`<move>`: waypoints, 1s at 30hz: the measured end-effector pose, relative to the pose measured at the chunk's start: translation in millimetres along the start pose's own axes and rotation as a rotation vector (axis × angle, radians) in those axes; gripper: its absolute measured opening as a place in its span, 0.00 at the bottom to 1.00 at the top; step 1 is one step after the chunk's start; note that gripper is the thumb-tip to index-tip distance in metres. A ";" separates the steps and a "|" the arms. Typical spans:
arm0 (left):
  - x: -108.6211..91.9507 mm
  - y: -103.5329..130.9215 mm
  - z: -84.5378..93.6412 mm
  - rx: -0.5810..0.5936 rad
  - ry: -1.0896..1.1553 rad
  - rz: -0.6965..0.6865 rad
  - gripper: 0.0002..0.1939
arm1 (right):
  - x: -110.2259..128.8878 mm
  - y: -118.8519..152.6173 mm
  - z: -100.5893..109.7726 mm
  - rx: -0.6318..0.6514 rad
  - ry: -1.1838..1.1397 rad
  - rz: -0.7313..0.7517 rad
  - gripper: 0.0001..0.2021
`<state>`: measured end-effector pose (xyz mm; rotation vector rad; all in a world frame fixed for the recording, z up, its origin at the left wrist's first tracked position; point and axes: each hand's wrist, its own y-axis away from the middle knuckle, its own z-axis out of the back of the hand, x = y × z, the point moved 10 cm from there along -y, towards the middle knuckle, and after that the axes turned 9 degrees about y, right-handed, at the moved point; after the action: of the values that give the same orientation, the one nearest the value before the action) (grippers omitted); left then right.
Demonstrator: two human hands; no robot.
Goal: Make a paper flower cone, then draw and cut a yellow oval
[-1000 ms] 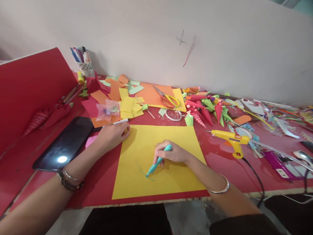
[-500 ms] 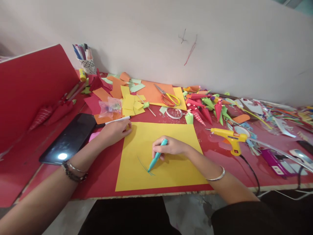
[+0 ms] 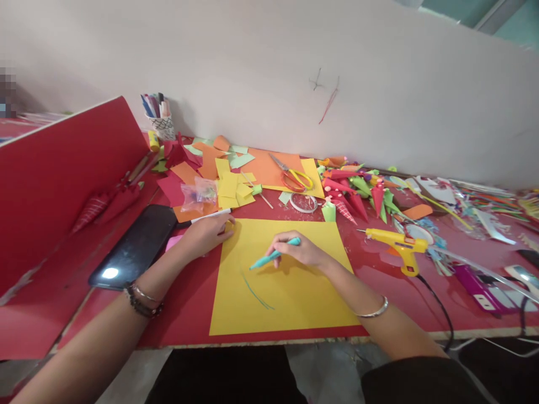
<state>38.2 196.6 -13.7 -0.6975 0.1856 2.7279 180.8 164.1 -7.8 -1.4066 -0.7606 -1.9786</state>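
A sheet of yellow paper point(image 3: 295, 303) lies on the red table, marked with a short curved blue-green line point(image 3: 255, 295). My right hand point(image 3: 297, 248) grips a turquoise marker point(image 3: 273, 255) over the middle of the sheet. Its tip points left, just above the upper end of the line; whether it touches the paper I cannot tell. At the sheet's top left corner rests my left hand point(image 3: 209, 235), loosely bent with fingers apart, fingertips on the paper's edge. Beside that hand are a white pen point(image 3: 211, 215) and a pink piece point(image 3: 173, 242).
A black phone point(image 3: 137, 244) lies left, near an upright red board point(image 3: 71, 185). Behind are paper scraps point(image 3: 228, 188), scissors point(image 3: 290, 173), a white ring point(image 3: 303, 203) and a pen cup point(image 3: 163, 128). Paper cones point(image 3: 353, 188) and a yellow glue gun point(image 3: 400, 245) with its cord are on the right.
My right hand has swung the marker's tip up from the line's lower end to near its upper end. The line looks darker and slightly longer. My left hand stays at the corner.
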 end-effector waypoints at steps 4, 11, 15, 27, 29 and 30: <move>0.3 0.6 0.2 0.002 0.000 0.015 0.16 | -4.3 -4.6 -19.2 0.158 0.029 -0.034 0.13; -1.6 1.1 0.4 0.008 -0.002 0.019 0.15 | -2.9 -17.6 -10.4 -0.011 0.066 -0.013 0.13; -1.0 1.8 0.2 0.007 -0.020 0.024 0.17 | -5.9 -12.9 22.8 -0.359 0.093 -0.025 0.11; -2.1 0.9 3.8 0.026 -0.163 0.104 0.21 | -14.7 105.2 41.6 -0.851 0.172 -0.120 0.12; -2.7 0.3 4.6 0.048 -0.187 0.124 0.20 | -12.4 128.4 39.0 -0.936 0.378 -0.133 0.12; -2.7 -0.3 4.8 0.061 -0.197 0.133 0.20 | -9.7 138.4 37.7 -0.972 0.509 -0.132 0.12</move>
<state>38.4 197.1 -8.2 -0.4093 0.2769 2.8825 309.1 101.4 9.2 -1.1965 0.4247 -2.8098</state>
